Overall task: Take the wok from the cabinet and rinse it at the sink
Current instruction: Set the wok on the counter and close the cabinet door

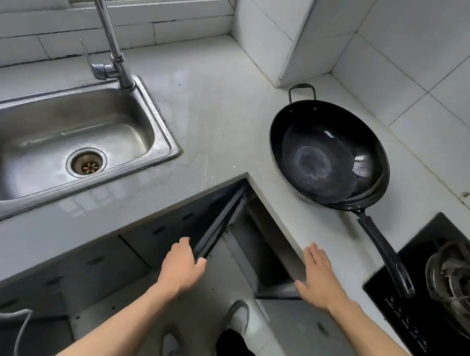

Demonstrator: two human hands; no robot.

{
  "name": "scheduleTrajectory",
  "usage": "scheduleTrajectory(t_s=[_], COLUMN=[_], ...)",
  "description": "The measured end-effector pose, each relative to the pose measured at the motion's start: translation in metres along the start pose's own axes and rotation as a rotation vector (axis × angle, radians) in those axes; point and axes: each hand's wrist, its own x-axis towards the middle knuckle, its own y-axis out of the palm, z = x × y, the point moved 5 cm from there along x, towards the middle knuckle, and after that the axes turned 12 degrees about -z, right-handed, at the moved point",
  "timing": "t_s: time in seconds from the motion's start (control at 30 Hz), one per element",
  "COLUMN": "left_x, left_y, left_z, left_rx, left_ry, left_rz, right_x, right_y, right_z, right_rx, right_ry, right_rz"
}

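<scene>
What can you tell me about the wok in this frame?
The wok is black, apparently dark metal, with a round bowl, a small loop handle at its far rim and a long straight black handle pointing toward the stove. It sits open side up on the pale countertop, right of the sink. Its worn centre shines; a second rim line suggests two nested pans. Neither hand touches it.

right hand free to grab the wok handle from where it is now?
Probably yes. The right hand lies open over the counter edge, holding nothing, and the wok handle sticks out toward it over bare counter beside the stove. Nothing lies between them.
</scene>
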Motion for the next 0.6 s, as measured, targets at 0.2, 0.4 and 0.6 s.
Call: scheduleTrajectory(t_s=[0.2,0.4,0.6], left_x=[-0.024,-0.047,-0.061], left_y=[0.024,0.071,0.109], left_z=[-0.019,-0.052,-0.080], left_rx=[-0.238,-0.769,-0.886], left_ry=[-0.215,-0.500,-0.573], left_rz=[0.102,0.436,0.416], right_x=[0.000,-0.001,-0.026], right_y=[-0.006,-0.012,-0.001], right_z=[-0.007,-0.023,-0.058], right_rx=[0.013,0.102,0.178], right_ry=[-0.024,-0.058,0.036], right_rz=[0.034,0.001,-0.125])
